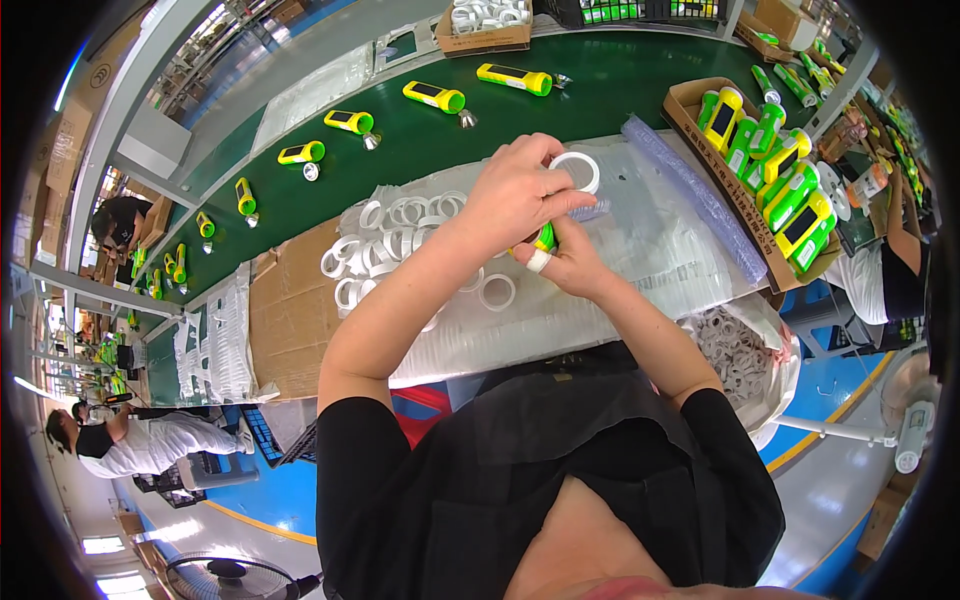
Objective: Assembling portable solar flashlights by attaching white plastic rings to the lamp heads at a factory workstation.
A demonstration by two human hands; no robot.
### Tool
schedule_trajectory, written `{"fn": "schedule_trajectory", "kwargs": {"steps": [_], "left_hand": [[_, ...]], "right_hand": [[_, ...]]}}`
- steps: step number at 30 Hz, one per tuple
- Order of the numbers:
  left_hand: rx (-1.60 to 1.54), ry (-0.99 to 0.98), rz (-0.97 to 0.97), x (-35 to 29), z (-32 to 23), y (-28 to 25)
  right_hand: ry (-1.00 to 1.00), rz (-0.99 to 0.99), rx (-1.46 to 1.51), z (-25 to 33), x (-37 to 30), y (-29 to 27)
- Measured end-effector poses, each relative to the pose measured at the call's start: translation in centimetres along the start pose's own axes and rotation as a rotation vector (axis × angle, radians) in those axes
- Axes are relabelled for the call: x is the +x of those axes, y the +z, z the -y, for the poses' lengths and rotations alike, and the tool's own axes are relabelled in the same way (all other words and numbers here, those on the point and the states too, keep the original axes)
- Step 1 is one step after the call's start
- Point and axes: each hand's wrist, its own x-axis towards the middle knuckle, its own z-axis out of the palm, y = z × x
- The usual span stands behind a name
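Note:
My left hand (525, 195) is closed, its fingers bent against a white plastic ring (590, 172) beside the knuckles. Just below it, my right hand (575, 262) grips a green and yellow flashlight part (545, 238), mostly hidden between the two hands. A white wrap circles one finger of the right hand. Left of my hands, a heap of loose white rings (397, 240) lies on the plastic-covered worktop (560, 330); one single ring (497, 292) rests nearer to me.
Yellow flashlights (435, 96) with loose silver reflector ends stand in a row along the green conveyor belt (600, 100). At right are a cardboard box (690, 130) of green and yellow flashlights, a rolled clear plastic sheet (695, 200) and a sack of rings (735, 350). Other people sit farther off.

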Motion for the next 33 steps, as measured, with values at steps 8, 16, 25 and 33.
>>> {"fn": "schedule_trajectory", "kwargs": {"steps": [8,16,25,33], "left_hand": [[-0.145,-0.059,0.081,-0.3,0.6,-0.2],[-0.047,0.036,-0.020,0.3,0.2,1.0],[-0.338,-0.255,-0.143,0.8,-0.3,-0.3],[-0.267,-0.190,-0.122,-4.5,-2.0,-2.4]], "right_hand": [[0.013,0.043,0.008,0.3,-0.1,0.3],[-0.063,0.008,-0.065,-0.2,-0.2,0.3],[-0.018,-0.137,0.113,-0.4,-0.7,0.0],[-0.043,-0.161,0.129,-0.8,-0.3,-1.0]]}}
